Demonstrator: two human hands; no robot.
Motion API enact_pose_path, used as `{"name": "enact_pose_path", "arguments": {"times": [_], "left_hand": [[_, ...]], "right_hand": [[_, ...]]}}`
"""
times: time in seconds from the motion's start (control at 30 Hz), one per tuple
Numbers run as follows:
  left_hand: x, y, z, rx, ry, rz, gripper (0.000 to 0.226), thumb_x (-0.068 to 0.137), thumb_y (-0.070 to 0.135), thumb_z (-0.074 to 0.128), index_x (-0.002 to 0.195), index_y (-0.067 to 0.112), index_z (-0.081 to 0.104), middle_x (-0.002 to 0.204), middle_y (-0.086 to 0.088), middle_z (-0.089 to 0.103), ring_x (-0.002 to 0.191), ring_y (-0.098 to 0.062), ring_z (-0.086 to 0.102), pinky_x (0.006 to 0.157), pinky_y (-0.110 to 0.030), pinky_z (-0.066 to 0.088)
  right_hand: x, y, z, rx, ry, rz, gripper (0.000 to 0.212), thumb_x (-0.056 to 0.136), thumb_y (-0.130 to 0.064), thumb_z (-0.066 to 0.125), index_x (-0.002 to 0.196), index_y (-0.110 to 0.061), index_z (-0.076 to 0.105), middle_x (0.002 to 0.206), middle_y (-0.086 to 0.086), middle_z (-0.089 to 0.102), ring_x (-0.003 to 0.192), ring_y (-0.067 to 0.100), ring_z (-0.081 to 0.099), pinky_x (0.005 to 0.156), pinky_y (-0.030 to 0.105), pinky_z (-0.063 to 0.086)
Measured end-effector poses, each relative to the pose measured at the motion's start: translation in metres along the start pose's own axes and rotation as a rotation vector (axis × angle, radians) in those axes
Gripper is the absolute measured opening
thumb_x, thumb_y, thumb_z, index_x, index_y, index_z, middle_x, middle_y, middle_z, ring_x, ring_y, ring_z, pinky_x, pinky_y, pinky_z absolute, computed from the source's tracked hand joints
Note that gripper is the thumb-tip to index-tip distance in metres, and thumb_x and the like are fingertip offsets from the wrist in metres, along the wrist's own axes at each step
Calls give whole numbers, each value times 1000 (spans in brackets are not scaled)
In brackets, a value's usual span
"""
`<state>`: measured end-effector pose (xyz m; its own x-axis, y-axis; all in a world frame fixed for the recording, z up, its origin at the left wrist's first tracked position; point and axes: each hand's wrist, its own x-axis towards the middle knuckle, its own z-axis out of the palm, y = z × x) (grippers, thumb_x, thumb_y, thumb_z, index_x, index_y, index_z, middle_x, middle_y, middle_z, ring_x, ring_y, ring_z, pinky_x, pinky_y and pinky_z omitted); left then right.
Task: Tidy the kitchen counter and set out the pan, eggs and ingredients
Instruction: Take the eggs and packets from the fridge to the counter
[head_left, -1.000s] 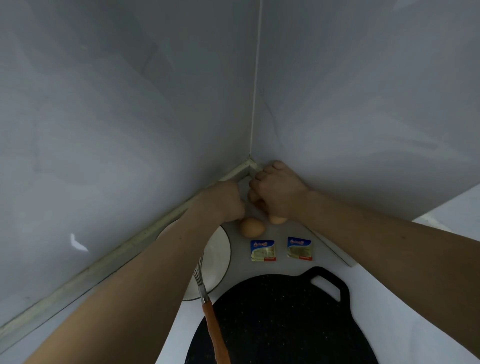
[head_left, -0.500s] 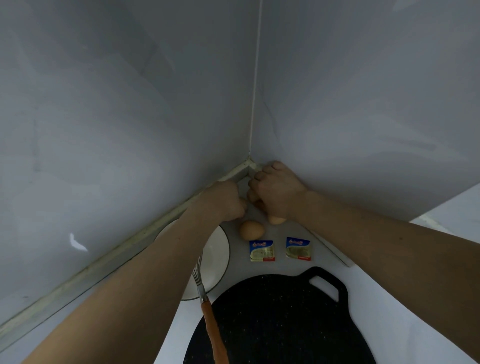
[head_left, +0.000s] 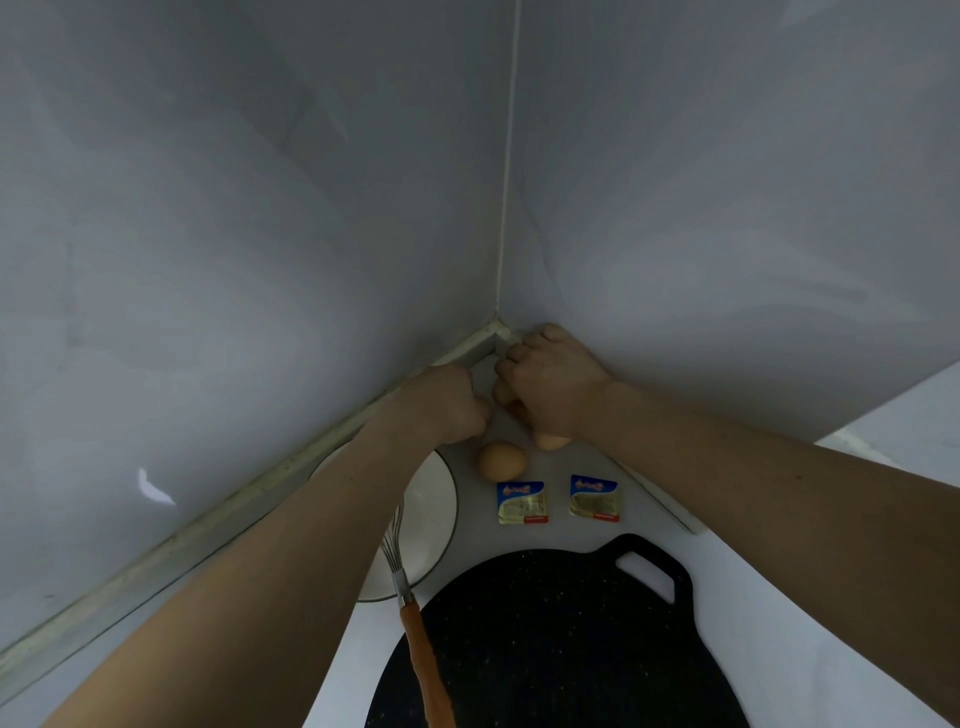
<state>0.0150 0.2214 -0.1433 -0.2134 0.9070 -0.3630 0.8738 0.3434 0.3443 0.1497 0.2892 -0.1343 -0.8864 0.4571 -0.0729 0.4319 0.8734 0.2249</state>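
My right hand (head_left: 558, 387) curls over an egg (head_left: 551, 441) in the counter corner, steadying it so it can't roll; my left hand (head_left: 451, 405) is curled beside it, whether holding anything I cannot tell. One loose egg (head_left: 502, 461), two butter packets (head_left: 522, 502), one plate (head_left: 431, 512), one whisk (head_left: 415, 613), one pan (head_left: 561, 644).
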Motion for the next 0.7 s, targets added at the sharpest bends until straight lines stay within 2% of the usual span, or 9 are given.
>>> {"name": "enact_pose_path", "arguments": {"times": [0.07, 0.13, 0.17, 0.3, 0.37, 0.57, 0.7], "left_hand": [[1, 0, -1, 6, -10, 1, 24, 88, 31, 55, 72, 15, 47, 73, -3, 47, 71, -18, 49, 48, -24, 28], [1, 1, -3, 26, -19, -3, 24, 87, 32, 56, 73, 14, 48, 75, -3, 49, 73, -19, 50, 49, -24, 28], [0, 2, -4, 33, -21, -6, 24, 87, 32, 56, 74, 14, 48, 74, -3, 49, 73, -19, 50, 49, -24, 29], [-4, 5, -9, 32, -38, -21, 25, 88, 33, 58, 80, 11, 49, 70, -1, 46, 61, -12, 45, 47, -24, 29], [-7, 7, -12, 37, -29, -14, 25, 87, 33, 60, 82, 11, 49, 71, 0, 46, 61, -12, 46, 47, -24, 31], [-23, 10, -24, 32, 18, 7, 38, 82, 34, 66, 103, 7, 50, 92, -6, 49, 84, -24, 53, 63, -26, 37], [-47, 14, -33, 28, 120, 37, 44, 84, 35, 64, 113, 6, 49, 104, -13, 52, 98, -31, 55, 70, -29, 38]], "right_hand": [[-1, 1, -6, -6, 3, 9, 24, 61, -33, 75, 75, -15, 68, 76, 5, 67, 73, 21, 63, 81, 29, 43], [-1, 2, -7, -32, -33, -18, 28, 84, -30, 57, 104, -11, 63, 107, 9, 63, 102, 24, 56, 96, 32, 31], [-2, 3, -8, -30, -59, -10, 30, 89, -29, 50, 112, -11, 59, 116, 9, 60, 109, 24, 52, 99, 32, 26], [-3, 3, -10, -44, -94, 9, 36, 89, -33, 49, 118, -13, 54, 122, 7, 56, 114, 23, 50, 101, 31, 25], [-4, 3, -12, -21, -114, 10, 40, 88, -35, 52, 123, -14, 52, 124, 6, 54, 116, 23, 49, 102, 30, 25], [-17, 4, -30, 150, -117, 97, 52, 88, -38, 55, 132, -10, 45, 132, 9, 48, 123, 25, 44, 102, 31, 31], [-43, 0, -58, 261, -108, 187, 60, 87, -40, 58, 136, -11, 40, 137, 9, 43, 125, 25, 41, 100, 33, 36]]}}
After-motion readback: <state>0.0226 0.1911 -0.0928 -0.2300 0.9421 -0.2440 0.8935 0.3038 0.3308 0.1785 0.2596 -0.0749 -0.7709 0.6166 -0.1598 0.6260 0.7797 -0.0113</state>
